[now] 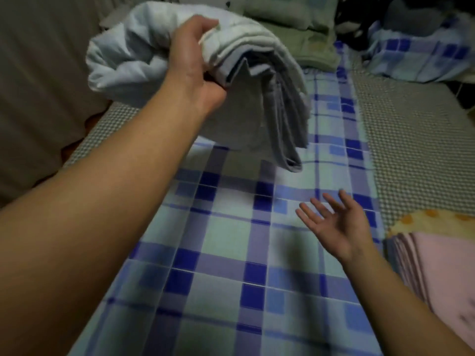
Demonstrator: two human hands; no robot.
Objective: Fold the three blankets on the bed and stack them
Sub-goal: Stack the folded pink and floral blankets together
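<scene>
My left hand [198, 65] grips a folded pale blue-grey blanket [259, 80] and holds it up above the bed, its layered end hanging down toward the mattress. My right hand [334, 222] hovers open, palm up and fingers spread, over the blue plaid sheet [226, 253] that lies flat along the bed. A folded green blanket [308, 44] sits at the far end of the bed. A folded pink blanket [437, 265] lies at the right edge near me.
A checked mattress cover [411, 150] shows on both sides of the plaid sheet. A second plaid bundle [421, 57] and dark items pile up at the far right. A beige wall or curtain [38, 86] borders the bed's left side.
</scene>
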